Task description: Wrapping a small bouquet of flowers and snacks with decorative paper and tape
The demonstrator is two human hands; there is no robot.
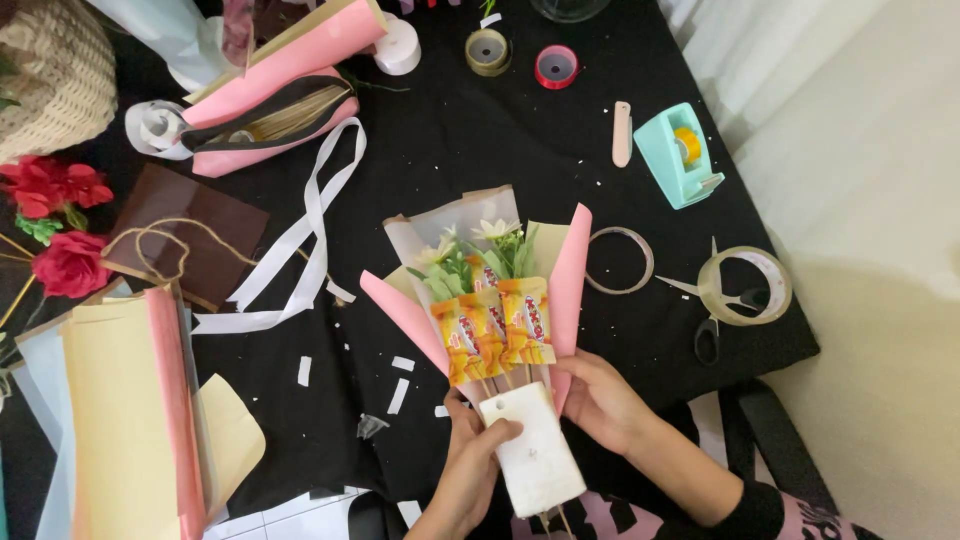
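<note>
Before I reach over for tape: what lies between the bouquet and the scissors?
In the head view, a thin clear tape ring lies on the black cloth between the bouquet and the scissors.

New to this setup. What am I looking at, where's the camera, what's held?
There is no machine here: one camera on a person's head looks down at their two bare hands over a black table. The left hand and right hand hold a small bouquet of snack packets on sticks, white flowers and pink paper, gripping its white wrapped base. Around it lie tape rolls, scissors, a mint tape dispenser, white ribbon, paper sheets and red roses.
</note>
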